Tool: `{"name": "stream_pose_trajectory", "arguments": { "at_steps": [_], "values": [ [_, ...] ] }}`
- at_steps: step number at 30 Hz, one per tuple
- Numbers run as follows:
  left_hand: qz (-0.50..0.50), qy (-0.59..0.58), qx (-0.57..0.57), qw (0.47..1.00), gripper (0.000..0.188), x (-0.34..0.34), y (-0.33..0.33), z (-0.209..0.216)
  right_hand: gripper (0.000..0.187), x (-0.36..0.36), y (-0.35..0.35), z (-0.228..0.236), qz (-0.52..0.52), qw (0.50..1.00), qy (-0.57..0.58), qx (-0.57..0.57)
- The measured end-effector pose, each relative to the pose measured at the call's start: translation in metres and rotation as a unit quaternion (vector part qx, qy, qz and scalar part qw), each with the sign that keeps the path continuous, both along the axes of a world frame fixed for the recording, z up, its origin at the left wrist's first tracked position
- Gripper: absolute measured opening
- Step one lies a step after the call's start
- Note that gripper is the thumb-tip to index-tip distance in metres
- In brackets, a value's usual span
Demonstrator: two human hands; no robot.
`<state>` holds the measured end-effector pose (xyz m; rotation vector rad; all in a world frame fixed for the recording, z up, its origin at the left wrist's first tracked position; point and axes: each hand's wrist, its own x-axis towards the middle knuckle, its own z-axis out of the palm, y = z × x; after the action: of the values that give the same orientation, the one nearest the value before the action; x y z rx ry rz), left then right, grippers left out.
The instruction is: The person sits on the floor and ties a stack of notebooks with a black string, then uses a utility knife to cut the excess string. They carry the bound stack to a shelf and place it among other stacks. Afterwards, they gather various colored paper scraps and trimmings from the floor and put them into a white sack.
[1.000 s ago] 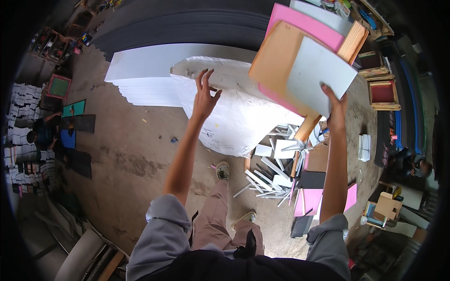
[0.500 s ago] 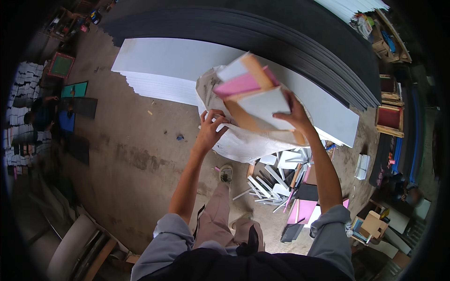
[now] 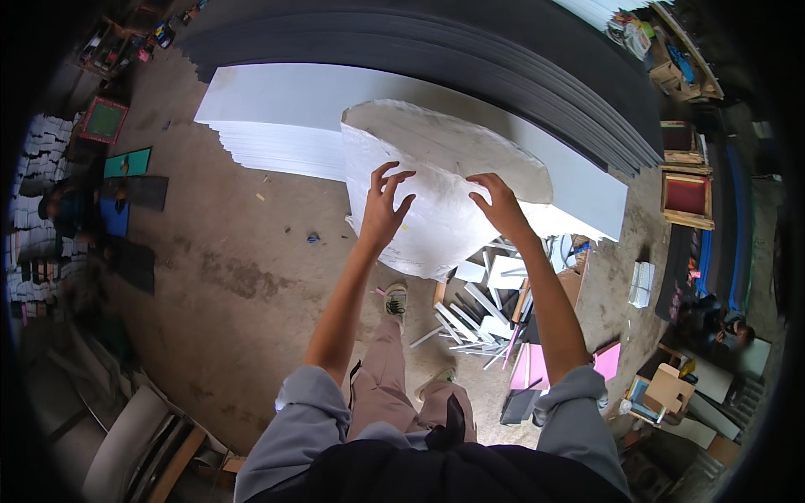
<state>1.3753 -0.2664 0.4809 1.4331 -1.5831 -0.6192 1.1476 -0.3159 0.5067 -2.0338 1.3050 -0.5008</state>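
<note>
One white sack (image 3: pixel 444 239) stands open-mouthed just above the centre of the frame. Over its near side, the left hand (image 3: pixel 383 216) holds nothing, its fingers parted and loosely bent. The right hand (image 3: pixel 506 211) is likewise loosely curved and unclenched at the sack's rim; I cannot tell whether its fingertips touch.

Behind, across the upper middle, lies a pile of white sheets (image 3: pixel 277 101), backed by a larger stack of dark sheets (image 3: pixel 537 96). Right of lower centre, a heap of strips (image 3: pixel 482 314) crowds the floor beside the sack, close to a shoe (image 3: pixel 395 299). The right forearm (image 3: pixel 553 302) crosses in front, hiding part of the pink boards (image 3: pixel 608 360).

Wooden frames (image 3: pixel 686 194) sit at upper right, with a white bundle (image 3: pixel 641 283) below them and a cardboard box (image 3: pixel 669 388) at lower right. At upper left, a green board (image 3: pixel 127 163) lies near a blue board (image 3: pixel 116 216); the dim shape beside them is probably a person (image 3: pixel 63 205).
</note>
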Motion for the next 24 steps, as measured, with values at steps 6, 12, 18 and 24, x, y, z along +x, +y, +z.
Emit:
{"name": "stream_pose_trajectory", "arguments": {
  "at_steps": [6,12,18,24],
  "values": [
    [-0.037,0.078,0.03,0.996,0.036,-0.073,0.067,0.002,0.019,-0.069,0.101,0.02,-0.106,0.991,-0.026,-0.077],
    [-0.091,0.128,0.101,0.982,0.029,-0.164,0.187,-0.046,0.017,-0.236,0.256,-0.069,-0.247,0.967,-0.068,0.001],
    [-0.025,0.202,0.261,0.944,0.03,-0.246,0.309,-0.153,0.017,-0.37,0.434,-0.173,-0.448,0.865,-0.138,0.179],
    [-0.012,0.107,0.367,0.924,0.04,-0.303,0.391,-0.261,0.028,-0.419,0.549,-0.291,-0.549,0.789,-0.139,0.237]
  ]
}}
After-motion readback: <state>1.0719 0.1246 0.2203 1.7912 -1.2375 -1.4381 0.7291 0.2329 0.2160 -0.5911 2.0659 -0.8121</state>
